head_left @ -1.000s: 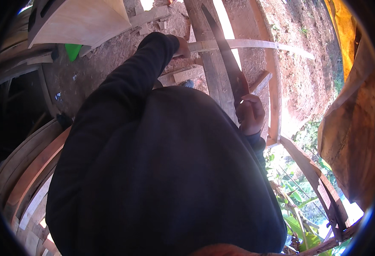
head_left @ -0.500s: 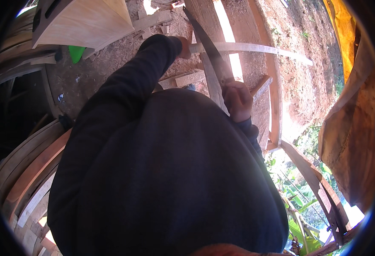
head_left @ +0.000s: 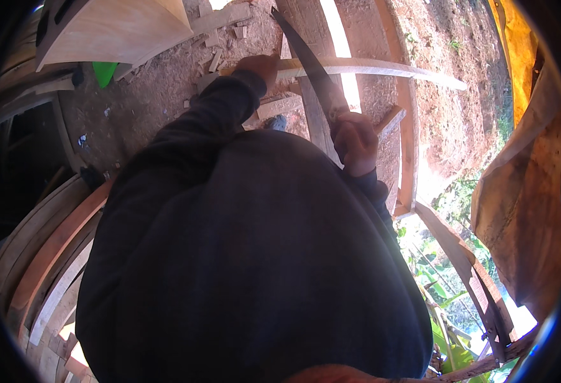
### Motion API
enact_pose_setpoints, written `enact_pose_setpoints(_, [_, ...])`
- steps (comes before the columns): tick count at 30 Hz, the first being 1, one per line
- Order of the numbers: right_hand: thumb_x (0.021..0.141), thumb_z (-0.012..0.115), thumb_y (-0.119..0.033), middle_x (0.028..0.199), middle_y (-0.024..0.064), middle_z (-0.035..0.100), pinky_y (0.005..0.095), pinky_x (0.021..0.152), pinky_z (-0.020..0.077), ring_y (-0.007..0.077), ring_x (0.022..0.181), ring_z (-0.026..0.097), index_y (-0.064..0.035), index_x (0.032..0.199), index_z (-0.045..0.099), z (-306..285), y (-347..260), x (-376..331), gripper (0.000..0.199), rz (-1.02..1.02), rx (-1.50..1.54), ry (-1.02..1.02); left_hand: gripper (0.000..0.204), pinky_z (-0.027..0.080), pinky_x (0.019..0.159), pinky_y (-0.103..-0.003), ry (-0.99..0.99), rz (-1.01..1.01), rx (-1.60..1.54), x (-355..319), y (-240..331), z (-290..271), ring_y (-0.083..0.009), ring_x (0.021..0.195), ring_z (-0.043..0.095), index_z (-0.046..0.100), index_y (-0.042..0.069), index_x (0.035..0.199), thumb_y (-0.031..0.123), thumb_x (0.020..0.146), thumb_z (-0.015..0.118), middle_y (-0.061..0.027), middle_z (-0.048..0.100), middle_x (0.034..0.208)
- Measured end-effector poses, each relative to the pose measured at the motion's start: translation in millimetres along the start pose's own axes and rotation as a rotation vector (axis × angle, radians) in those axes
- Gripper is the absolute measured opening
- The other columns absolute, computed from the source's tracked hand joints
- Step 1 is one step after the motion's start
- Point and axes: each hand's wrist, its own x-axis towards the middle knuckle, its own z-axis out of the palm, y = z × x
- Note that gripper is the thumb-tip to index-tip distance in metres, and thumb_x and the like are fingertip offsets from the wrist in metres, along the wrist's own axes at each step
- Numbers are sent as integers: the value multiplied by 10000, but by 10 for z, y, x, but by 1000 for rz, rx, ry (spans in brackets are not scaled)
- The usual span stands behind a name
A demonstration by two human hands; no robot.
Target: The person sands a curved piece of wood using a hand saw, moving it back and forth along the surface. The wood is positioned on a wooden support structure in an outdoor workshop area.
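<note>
My right hand is closed round the handle of a handsaw, whose long dark blade points away from me and slightly left. The blade lies across a pale, narrow wooden strip; I cannot tell whether its teeth are in the wood. The strip runs left to right over a thick weathered plank and past its right side. Left of the blade, my left hand grips the strip, palm down, and a short end shows beyond it. My dark-clothed torso hides the lower middle.
A pale wooden cabinet-like piece stands far left, with a green object beneath it. Wood offcuts lie on the sawdust-covered ground. Curved-looking boards are stacked at near left. An orange-brown sheet hangs at right, near a wooden rail.
My left forearm has drawn back and my left hand has moved left along the strip. The strip's far side has shifted slightly away. The saw has slid a little forward.
</note>
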Motion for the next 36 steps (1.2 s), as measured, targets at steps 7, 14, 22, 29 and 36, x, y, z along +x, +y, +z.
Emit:
enact_pose_setpoints(7, [1104, 530, -27, 781, 9, 596, 225, 618, 394, 62, 654, 492, -7, 1215, 667, 57, -1, 28, 177, 200, 68, 47, 205, 605, 895, -533, -9, -33, -9, -110, 61, 86, -405, 1045, 773, 675, 99, 1200, 156, 1025, 584, -189, 789, 1064])
enact_pose_setpoints(14, [1095, 535, -22, 775, 6, 584, 223, 601, 372, 59, 651, 485, -15, 1190, 659, 39, -238, -15, 157, 275, 39, 50, 221, 634, 861, -523, 54, 7, 16, -98, 27, 42, -385, 1000, 798, 702, 86, 1186, 192, 1023, 597, -186, 807, 1046])
enact_pose_setpoints(22, [1083, 514, -15, 752, -9, 575, 228, 585, 359, 61, 638, 470, -24, 1195, 650, 24, -228, -36, 176, 203, 55, -7, 216, 634, 865, -520, 70, 1, -7, -78, 28, 7, -380, 1003, 798, 716, 85, 1162, 201, 1030, 590, -182, 806, 1054])
enact_pose_setpoints(29, [1084, 523, -33, 798, 10, 599, 226, 597, 377, 55, 650, 487, -32, 1178, 659, 93, 193, 418, 166, -16, -252, -63, 189, 610, 868, -529, 83, 18, -27, -108, 102, -79, -402, 1012, 776, 671, 81, 1168, 157, 1049, 545, -186, 787, 1032])
enact_pose_setpoints(36, [1079, 530, -41, 762, -9, 588, 229, 597, 379, 47, 647, 487, -40, 1153, 662, -82, 40, -202, 152, 28, -256, -40, 192, 629, 858, -518, 82, 14, -39, -71, -17, 39, -383, 1005, 797, 716, 75, 1144, 187, 1004, 647, -182, 806, 1054])
